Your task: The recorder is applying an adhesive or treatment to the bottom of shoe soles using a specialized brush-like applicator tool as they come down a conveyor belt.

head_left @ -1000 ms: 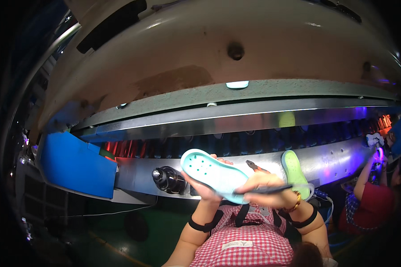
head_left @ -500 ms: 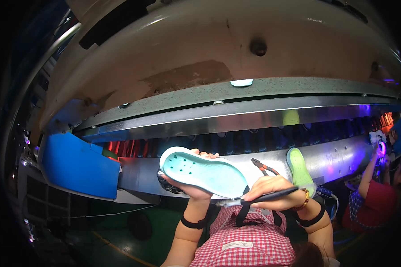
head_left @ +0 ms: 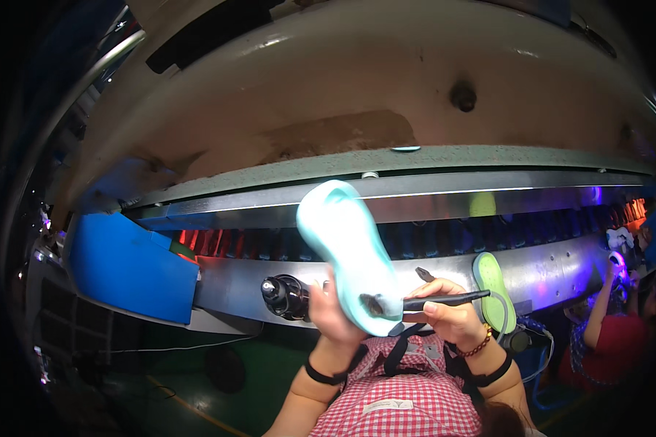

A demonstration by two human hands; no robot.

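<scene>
Tilted up since half a second ago: sole (head_left: 346, 251) was lying near flat with its dotted face up, now stands steep, toe toward 11 o'clock, smooth pale-cyan side to camera, motion-blurred. Machine hood (head_left: 386, 95), cream, curved, fills the whole top half. Steel conveyor (head_left: 561, 262) runs below it from 9 to 3 o'clock, red glow on the left behind it, purple glow at far right. Blue panel (head_left: 127, 266) sits at 9 o'clock against the conveyor's left end. Second person (head_left: 605, 342) in red at 4 o'clock, arm raised toward the belt. Sole is at frame centre, above the checked shirt (head_left: 408, 400). Green sole (head_left: 494, 291) stands on the conveyor at 4 o'clock, just beside the right hand. Left hand (head_left: 328, 313) is closed around the sole's heel end from the left. Black knob (head_left: 286, 297) just left of that hand. Right hand (head_left: 448, 313) is closed on a thin black tool (head_left: 441, 298); its tip meets a dark patch on the sole's heel.
</scene>
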